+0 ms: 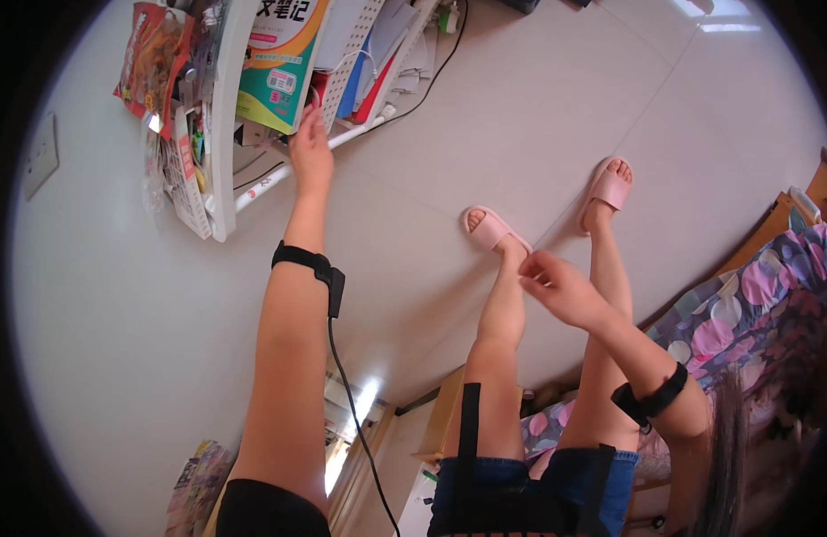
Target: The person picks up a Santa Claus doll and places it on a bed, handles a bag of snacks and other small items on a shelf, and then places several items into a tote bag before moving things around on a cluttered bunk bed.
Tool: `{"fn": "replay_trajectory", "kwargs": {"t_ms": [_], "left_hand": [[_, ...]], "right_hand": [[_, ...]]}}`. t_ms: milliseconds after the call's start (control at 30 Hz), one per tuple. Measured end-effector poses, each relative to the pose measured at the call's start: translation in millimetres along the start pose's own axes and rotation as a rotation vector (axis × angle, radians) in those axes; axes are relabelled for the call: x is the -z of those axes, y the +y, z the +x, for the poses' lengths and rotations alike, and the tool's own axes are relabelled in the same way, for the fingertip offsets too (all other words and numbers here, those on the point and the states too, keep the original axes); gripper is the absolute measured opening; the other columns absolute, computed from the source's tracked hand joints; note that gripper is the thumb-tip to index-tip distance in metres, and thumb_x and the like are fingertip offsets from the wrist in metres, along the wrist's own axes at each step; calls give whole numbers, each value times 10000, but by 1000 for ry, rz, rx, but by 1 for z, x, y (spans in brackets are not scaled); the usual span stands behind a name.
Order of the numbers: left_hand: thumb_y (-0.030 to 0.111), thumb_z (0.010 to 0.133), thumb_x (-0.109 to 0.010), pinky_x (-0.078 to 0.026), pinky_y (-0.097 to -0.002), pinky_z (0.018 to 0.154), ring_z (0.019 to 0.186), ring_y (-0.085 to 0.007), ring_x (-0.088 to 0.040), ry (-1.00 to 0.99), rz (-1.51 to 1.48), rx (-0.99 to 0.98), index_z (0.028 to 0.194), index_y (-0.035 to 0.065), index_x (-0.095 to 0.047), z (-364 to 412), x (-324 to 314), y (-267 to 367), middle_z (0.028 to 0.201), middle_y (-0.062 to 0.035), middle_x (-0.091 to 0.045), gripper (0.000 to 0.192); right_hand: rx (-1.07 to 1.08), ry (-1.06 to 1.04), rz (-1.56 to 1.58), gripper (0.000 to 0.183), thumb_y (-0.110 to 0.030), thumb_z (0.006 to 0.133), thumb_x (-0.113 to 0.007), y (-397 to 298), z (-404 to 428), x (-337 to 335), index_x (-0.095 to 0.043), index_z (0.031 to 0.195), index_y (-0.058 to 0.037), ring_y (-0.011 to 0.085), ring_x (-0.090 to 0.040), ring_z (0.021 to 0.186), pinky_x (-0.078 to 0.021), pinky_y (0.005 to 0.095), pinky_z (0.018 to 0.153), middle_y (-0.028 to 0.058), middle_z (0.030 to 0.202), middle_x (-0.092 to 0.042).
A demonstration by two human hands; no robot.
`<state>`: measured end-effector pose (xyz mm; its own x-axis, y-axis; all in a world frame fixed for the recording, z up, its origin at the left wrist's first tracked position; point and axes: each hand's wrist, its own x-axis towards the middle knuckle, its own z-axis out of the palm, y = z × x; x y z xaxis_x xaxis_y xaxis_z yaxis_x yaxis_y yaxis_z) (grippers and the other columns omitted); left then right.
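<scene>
My left hand (311, 151) reaches to the white shelf cart at the upper left, its fingertips at the lower edge of a green and orange book (276, 74). Whether the fingers grip the book or something behind it cannot be told. Beside the book stands a white perforated divider (349, 64), with a blue folder (350, 84) and a red folder (375, 90) past it. My right hand (554, 285) hangs over my lower legs with its fingers loosely curled, and nothing shows in it.
The cart's white lower rail (262, 186) runs near my left hand. A red snack bag (155, 67) hangs at its side. A black cable (447, 77) lies on the floor behind. A bed with a patterned cover (715, 329) stands at the right. Another cable (349, 396) hangs from my left armband.
</scene>
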<state>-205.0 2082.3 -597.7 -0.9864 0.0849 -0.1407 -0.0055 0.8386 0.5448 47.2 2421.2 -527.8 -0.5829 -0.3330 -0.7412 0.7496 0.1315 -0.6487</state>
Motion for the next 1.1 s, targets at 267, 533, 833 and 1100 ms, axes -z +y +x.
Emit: {"fn": "replay_trajectory", "kwargs": {"t_ms": [267, 533, 833, 1100], "left_hand": [[157, 885, -497, -384, -338, 914, 1080, -240, -519, 38, -122, 493, 1111, -12, -594, 3, 24, -29, 1140, -138, -576, 298], [202, 788, -631, -301, -358, 1006, 1139, -315, -415, 14, 349, 415, 1065, -36, -560, 0, -4, -1, 1132, -191, -520, 372], [203, 769, -672, -415, -348, 889, 1005, -271, -501, -139, 232, 436, 1072, 7, -583, -50, -15, 30, 1123, -168, -486, 372], [117, 799, -630, -494, -313, 750, 798, -193, -604, -814, 80, 160, 1023, 31, -593, -76, -28, 149, 935, -94, -633, 244]], "right_hand": [[-100, 122, 113, 170, -158, 887, -568, 16, -11, 49, -544, 984, -21, 112, -552, 759, -462, 260, 695, 38, 876, -592], [-63, 128, 178, 166, -157, 888, -566, 13, -12, 55, -540, 977, -19, 101, -529, 752, -450, 249, 692, 30, 866, -582], [-41, 172, 233, 154, -140, 880, -569, 15, -34, 84, -539, 968, -18, 100, -531, 752, -452, 249, 690, 28, 868, -580], [27, 323, 354, 145, -131, 873, -574, 3, -85, 147, -541, 956, -17, 104, -530, 766, -451, 251, 694, 29, 863, -567]]}}
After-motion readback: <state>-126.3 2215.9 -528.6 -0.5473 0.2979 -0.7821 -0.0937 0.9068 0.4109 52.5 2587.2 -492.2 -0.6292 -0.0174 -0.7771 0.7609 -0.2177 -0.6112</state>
